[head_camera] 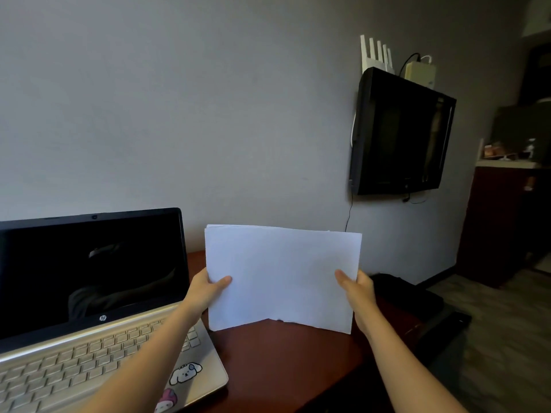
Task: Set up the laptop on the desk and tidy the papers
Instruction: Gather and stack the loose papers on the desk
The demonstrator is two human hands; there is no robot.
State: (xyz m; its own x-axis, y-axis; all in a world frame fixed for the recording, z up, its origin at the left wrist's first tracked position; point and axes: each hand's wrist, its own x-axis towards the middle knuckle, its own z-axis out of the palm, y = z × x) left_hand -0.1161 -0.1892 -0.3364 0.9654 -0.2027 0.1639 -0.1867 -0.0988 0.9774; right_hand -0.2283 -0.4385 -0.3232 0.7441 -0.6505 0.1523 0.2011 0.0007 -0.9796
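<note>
A stack of white papers [281, 275] stands upright on its lower edge on the reddish-brown desk [286, 365]. My left hand [205, 289] grips its left side, thumb on the front. My right hand [357, 289] grips the right side the same way. The silver laptop [89, 293] stands open on the left of the desk, its screen dark, stickers on the palm rest.
A black TV [399, 132] hangs on the grey wall at the right, with a white router [377, 53] on top. A black object [405, 293] lies at the desk's right end. A dark cabinet [501, 222] stands further right.
</note>
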